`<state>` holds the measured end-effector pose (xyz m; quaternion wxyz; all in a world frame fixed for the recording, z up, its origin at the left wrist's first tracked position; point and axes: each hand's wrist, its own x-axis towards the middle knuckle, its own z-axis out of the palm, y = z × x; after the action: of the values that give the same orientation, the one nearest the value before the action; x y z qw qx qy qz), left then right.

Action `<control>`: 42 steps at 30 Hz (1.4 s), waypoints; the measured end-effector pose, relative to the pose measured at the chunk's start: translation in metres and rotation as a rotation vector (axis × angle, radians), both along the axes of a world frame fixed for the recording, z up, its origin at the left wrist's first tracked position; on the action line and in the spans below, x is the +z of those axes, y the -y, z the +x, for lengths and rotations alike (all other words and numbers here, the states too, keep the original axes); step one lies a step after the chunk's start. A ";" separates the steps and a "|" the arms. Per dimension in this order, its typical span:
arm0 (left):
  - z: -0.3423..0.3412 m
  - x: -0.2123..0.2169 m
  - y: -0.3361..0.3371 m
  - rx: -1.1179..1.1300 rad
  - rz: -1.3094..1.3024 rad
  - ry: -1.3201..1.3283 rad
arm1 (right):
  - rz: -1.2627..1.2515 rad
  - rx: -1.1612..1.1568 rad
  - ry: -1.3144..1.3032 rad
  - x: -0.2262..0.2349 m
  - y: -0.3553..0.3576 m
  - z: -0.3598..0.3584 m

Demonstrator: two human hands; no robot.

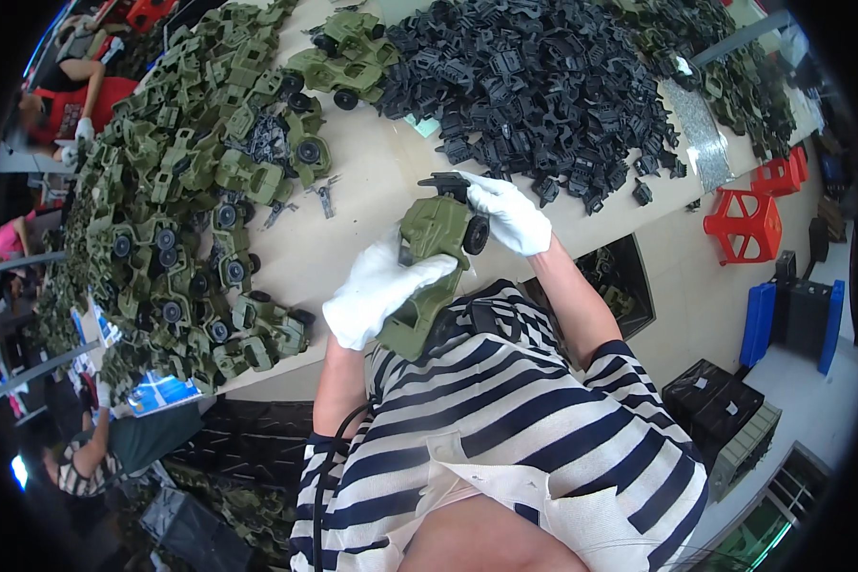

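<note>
Head view: both gloved hands hold one olive-green toy military vehicle point(427, 259) at frame centre, above the near edge of the surface point(353, 205) and just in front of the striped shirt. The left hand point(377, 294) has its grip wrapped around the mid-body of the toy, fingers pressed against the shell. The right hand point(508, 215) pinches the front end, close to a black wheel point(476, 234) and a black chassis part point(445, 181) at the nose.

Judgement on handling: the toy appears to be moulded hard plastic, light and stiff, with a smooth shell that cloth gloves should hold without slipping. Thin projections and push-fit wheels look like the weak points. The broad body sides give the safest hold; axles and small fittings should be spared.

Surroundings: a large heap of black plastic parts point(534, 81) occupies the upper centre of the frame, and a mass of green vehicle bodies point(191, 210) fills the left.

Packages and signs: a blue printed sheet or bag point(162, 391) shows at lower left under the surface edge, red stools point(745, 224) stand at right, and dark crates point(725, 405) sit at lower right. No label is legible.
</note>
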<state>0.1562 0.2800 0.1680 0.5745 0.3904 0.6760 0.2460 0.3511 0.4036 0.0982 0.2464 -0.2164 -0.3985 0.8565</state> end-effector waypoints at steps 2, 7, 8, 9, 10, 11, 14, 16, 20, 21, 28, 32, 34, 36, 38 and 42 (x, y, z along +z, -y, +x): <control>0.002 0.002 -0.001 0.022 -0.008 0.041 | -0.026 -0.017 -0.005 -0.014 -0.001 0.002; 0.003 0.004 0.000 0.054 -0.024 0.068 | -0.071 -0.021 0.055 -0.015 0.001 0.005; 0.003 0.004 0.000 0.052 -0.023 0.067 | -0.067 -0.026 0.056 -0.015 0.002 0.006; 0.004 0.005 -0.001 0.044 -0.023 0.054 | -0.062 -0.031 0.057 -0.015 0.002 0.007; 0.004 0.006 -0.002 0.035 -0.024 0.039 | -0.059 -0.038 0.056 -0.015 0.002 0.008; 0.005 0.007 -0.002 0.025 -0.026 0.024 | -0.044 -0.033 0.064 -0.014 0.002 0.009; 0.007 0.007 -0.003 0.025 -0.057 0.022 | -0.010 -0.020 0.084 -0.006 0.000 0.009; 0.008 0.008 -0.002 0.056 -0.027 0.067 | 0.004 -0.014 0.092 -0.003 0.000 0.009; 0.009 0.011 -0.003 0.085 -0.030 0.112 | 0.009 0.010 0.063 -0.011 -0.003 0.014; 0.010 0.012 -0.003 0.088 -0.022 0.129 | 0.011 0.010 0.068 -0.010 -0.003 0.014; 0.024 -0.004 0.005 0.164 0.170 0.077 | 0.427 0.144 0.318 0.008 -0.021 0.016; 0.052 -0.011 0.005 0.267 0.165 -0.155 | 0.337 -0.232 0.374 0.008 0.007 -0.013; 0.045 -0.023 0.011 0.185 0.136 -0.187 | 0.234 -0.320 0.277 0.015 0.024 -0.024; 0.022 -0.035 0.019 0.058 0.310 -0.326 | 0.219 -0.370 0.217 0.015 0.036 -0.027; 0.014 -0.039 0.009 0.160 0.607 -0.073 | 0.184 -0.355 0.220 0.011 0.041 -0.035; 0.020 -0.050 -0.005 0.224 0.866 0.187 | 0.448 -0.405 0.261 0.005 0.044 -0.036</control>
<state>0.1764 0.2848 0.1185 0.3869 0.4952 0.4943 0.6006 0.3150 0.3598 0.1032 0.4002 -0.3394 -0.5541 0.6462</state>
